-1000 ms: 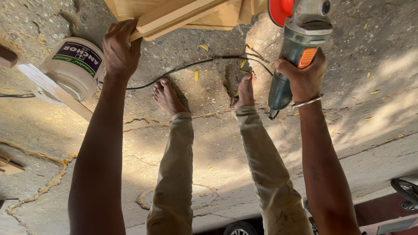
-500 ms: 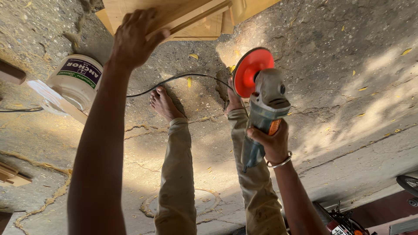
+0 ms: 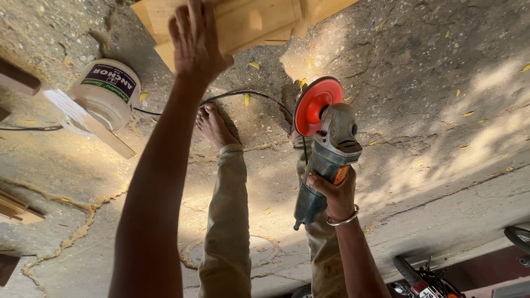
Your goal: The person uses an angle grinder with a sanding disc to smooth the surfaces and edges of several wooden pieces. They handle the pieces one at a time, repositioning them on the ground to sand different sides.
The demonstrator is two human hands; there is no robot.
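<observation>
Right hand (image 3: 335, 193) fingers wrap the angle grinder (image 3: 326, 152), red disc pointing up-frame; left hand (image 3: 196, 41) fingers spread on wood (image 3: 259, 22).

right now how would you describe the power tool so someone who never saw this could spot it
Start at the cracked concrete ground and find the person's right hand near the middle. It grips an angle grinder with a grey-green body. Its round red-orange disc sets it apart from the pale wooden piece and the white tub.

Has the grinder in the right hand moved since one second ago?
Yes. The grinder swung left and down, away from the wooden piece, and its red disc now faces the camera.
</observation>
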